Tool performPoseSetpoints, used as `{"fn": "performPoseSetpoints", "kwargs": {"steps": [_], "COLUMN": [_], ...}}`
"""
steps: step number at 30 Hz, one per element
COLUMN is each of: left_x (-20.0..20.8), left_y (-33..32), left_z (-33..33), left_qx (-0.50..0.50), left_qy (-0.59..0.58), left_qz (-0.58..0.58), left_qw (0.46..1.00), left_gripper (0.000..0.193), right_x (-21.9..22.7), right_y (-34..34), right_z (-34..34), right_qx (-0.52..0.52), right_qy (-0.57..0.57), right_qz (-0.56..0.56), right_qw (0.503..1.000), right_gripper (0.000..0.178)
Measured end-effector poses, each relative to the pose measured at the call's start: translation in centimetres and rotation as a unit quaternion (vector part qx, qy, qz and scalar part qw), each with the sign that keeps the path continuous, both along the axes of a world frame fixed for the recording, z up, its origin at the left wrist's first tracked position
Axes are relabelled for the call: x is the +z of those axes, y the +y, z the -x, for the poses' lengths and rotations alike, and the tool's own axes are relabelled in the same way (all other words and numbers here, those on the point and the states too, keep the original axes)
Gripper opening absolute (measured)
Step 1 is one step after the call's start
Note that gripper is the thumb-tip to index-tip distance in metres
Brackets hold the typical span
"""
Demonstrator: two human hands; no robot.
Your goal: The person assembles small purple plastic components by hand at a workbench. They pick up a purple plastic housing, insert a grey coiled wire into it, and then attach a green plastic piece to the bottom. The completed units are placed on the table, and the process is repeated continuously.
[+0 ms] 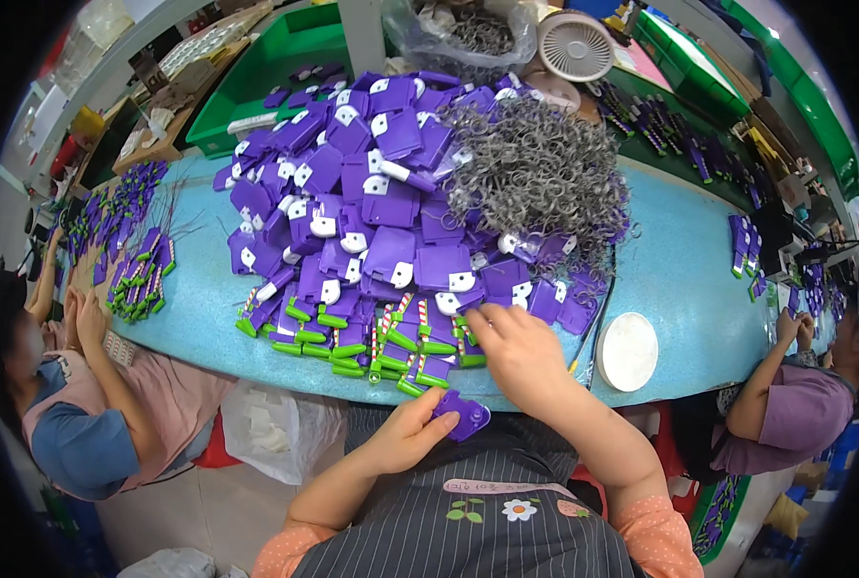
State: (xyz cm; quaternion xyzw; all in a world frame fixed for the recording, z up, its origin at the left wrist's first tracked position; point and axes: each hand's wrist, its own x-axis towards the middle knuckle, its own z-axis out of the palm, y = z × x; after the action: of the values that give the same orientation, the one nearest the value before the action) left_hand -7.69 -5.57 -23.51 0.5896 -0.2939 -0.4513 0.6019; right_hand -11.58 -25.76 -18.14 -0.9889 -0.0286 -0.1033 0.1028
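Observation:
My left hand (410, 433) pinches a small purple plastic part (464, 417) between thumb and fingers, just in front of the table's near edge. My right hand (518, 349) reaches over the near side of the heap, its fingers bent together against the assembled parts; what the fingertips hold, if anything, is hidden. Those purple pieces have bright green ends and red-and-white striped strips, and lie in a cluster (348, 349). Behind them rises a big heap of purple plastic parts with white tips (389, 252). A tangled mound of grey metal rings (545, 164) lies on the heap's right.
A round white dish (627, 352) stands right of my right forearm on the blue tabletop (685, 279). Finished-looking purple-and-green pieces (143, 279) lie at the left. A fan (576, 46) and green bin (256, 82) stand behind. Co-workers sit at both sides.

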Motion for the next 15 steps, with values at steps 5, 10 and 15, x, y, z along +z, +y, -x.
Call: {"fn": "performPoseSetpoints", "kwargs": {"steps": [5,10,15], "left_x": [-1.4,-1.4,0.1], "left_y": [-1.7,-2.3,-4.1], "left_z": [0.0,0.2,0.5], "left_qx": [0.013,0.045,0.081], "left_qy": [0.018,0.147,0.195], "left_qz": [0.031,0.038,0.009], "left_qw": [0.999,0.987,0.977], "left_gripper": [0.023,0.031,0.033], "right_x": [1.3,5.0,1.5], "right_y": [-1.1,-3.0,-2.8], "right_z": [-0.5,3.8,4.8], "right_qx": [0.049,-0.007,-0.123], "right_qy": [0.066,0.037,0.068], "right_qz": [-0.002,-0.31,-0.666], "right_qw": [0.997,0.95,0.733], "right_gripper": [0.03,0.027,0.024]}}
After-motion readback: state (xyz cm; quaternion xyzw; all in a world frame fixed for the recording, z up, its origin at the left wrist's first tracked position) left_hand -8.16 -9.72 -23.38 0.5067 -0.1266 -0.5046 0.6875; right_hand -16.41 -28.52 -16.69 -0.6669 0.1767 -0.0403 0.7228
